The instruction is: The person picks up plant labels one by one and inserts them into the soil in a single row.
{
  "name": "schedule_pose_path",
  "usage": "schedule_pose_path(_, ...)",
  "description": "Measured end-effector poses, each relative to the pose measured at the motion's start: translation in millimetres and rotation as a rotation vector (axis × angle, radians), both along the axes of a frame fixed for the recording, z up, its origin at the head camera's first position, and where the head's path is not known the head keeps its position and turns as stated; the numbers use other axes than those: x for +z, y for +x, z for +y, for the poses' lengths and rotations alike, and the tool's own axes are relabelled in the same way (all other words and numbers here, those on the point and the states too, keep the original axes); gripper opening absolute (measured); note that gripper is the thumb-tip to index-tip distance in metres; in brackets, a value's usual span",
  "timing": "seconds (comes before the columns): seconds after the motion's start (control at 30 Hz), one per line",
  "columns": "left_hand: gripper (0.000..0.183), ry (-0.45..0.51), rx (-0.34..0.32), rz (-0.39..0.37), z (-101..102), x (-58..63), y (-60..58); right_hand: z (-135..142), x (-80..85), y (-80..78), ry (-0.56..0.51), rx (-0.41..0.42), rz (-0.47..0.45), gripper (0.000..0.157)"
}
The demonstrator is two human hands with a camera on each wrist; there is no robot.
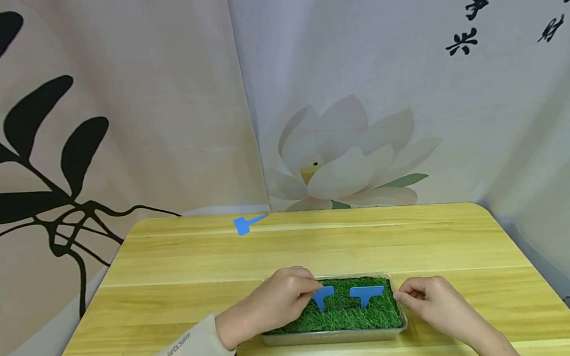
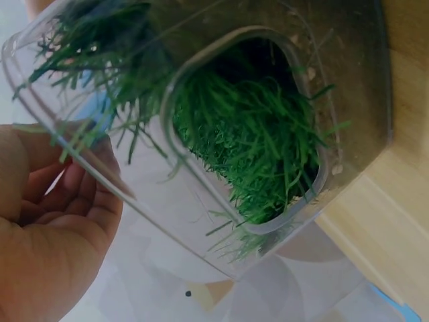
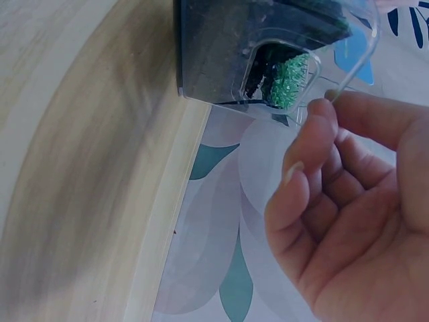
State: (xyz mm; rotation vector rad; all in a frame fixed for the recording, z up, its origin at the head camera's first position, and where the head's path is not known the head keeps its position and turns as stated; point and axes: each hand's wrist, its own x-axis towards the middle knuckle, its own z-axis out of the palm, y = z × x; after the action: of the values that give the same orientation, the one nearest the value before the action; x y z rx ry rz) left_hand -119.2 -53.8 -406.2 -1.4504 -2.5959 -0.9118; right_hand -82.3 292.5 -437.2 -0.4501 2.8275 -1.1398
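A clear plastic box (image 1: 336,337) filled with green artificial grass (image 1: 344,320) sits near the front of the table. Two blue T-shaped plant labels stand upright in the turf. My left hand (image 1: 285,296) pinches the top of the left label (image 1: 325,292) between thumb and fingers, partly hiding it. The right label (image 1: 366,292) stands untouched. At the box's right end, my right hand (image 1: 437,302) pinches the clear rim; in the right wrist view its thumb and forefinger (image 3: 375,114) meet at that rim, the other fingers curled.
Another blue label (image 1: 242,225) lies flat at the table's back edge, left of centre. The wooden table (image 1: 188,284) reaches back to a printed fabric curtain (image 1: 160,98) with leaf, lotus and character designs.
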Motion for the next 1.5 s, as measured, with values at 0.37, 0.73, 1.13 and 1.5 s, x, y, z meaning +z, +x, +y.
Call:
schedule_pose_path(0.37,0.022,0.025,-0.003,-0.033,-2,2.5,-2.2,0,-0.2,-3.0,-0.003,0.008,-0.010,0.018)
schedule_pose_path(0.73,0.023,0.033,-0.032,-0.033,-1,-1.6,-2.4,1,0.3,-3.8,0.003,0.011,0.004,0.019)
schedule_pose_path(1.13,0.027,0.036,-0.074,0.114,3,-3.4,-3.3,1,-0.6,-6.4,0.004,0.013,0.005,0.019)
schedule_pose_path(1.5,0.026,-0.004,-0.067,0.084,13,-3.1,-3.3,4,-1.1,-7.1,0.002,0.008,-0.010,0.018)
